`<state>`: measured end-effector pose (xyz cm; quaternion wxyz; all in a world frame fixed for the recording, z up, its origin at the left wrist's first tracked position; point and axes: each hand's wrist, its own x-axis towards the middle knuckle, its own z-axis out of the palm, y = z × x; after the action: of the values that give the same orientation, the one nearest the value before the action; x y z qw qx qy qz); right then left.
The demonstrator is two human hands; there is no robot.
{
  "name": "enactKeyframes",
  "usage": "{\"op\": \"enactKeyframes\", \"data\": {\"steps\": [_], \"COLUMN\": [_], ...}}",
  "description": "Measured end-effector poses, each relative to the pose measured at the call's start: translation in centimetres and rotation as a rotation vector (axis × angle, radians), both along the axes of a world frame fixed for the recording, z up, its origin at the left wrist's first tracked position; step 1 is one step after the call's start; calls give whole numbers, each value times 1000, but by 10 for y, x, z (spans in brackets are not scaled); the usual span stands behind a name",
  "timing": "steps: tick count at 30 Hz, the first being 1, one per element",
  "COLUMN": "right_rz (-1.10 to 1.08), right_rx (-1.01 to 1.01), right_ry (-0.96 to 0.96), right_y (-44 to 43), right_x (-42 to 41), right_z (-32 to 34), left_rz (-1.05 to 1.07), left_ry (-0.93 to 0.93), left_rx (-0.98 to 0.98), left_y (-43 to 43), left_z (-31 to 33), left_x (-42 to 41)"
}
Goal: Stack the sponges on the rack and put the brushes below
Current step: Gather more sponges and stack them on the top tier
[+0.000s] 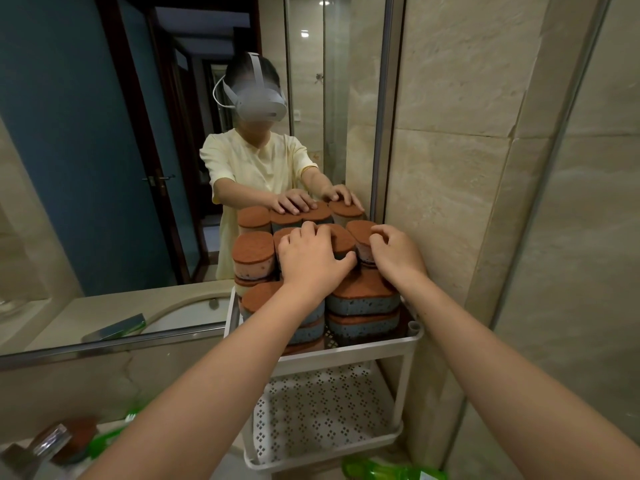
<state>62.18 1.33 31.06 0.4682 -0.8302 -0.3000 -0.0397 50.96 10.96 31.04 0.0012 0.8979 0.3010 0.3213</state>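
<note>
Several sponges with brown scouring tops and blue or pink bodies stand in stacks (363,299) on the top shelf of a white two-tier rack (367,346). My left hand (311,258) lies palm down on a tall middle stack, fingers curled over its top sponge. My right hand (396,252) presses on the back right stack (360,233). The lower perforated shelf (322,410) holds nothing. A green brush (388,471) lies by the rack's foot, and another green brush (107,441) lies at the lower left.
A mirror (104,168) behind the rack reflects the stacks, a person and both hands. A beige tiled wall (485,202) hems the rack in on the right. A chrome tap (38,448) and a loose brown sponge (79,434) sit at the lower left.
</note>
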Motion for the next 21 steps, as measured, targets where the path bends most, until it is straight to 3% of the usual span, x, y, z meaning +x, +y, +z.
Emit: {"op": "enactKeyframes", "data": {"steps": [10, 17, 21], "right_rz": [47, 144, 277], "right_rx": [-46, 202, 277], "right_ry": [22, -269, -271], "right_y": [-5, -20, -10], "right_x": [-10, -64, -108], "right_z": [6, 20, 19], "left_rz": [-98, -223, -203], "left_ry": [-51, -408, -480], "left_rx": [-112, -387, -369], "left_y": [-5, -18, -19], "left_z": [13, 20, 12], "left_x": [-11, -55, -93]}}
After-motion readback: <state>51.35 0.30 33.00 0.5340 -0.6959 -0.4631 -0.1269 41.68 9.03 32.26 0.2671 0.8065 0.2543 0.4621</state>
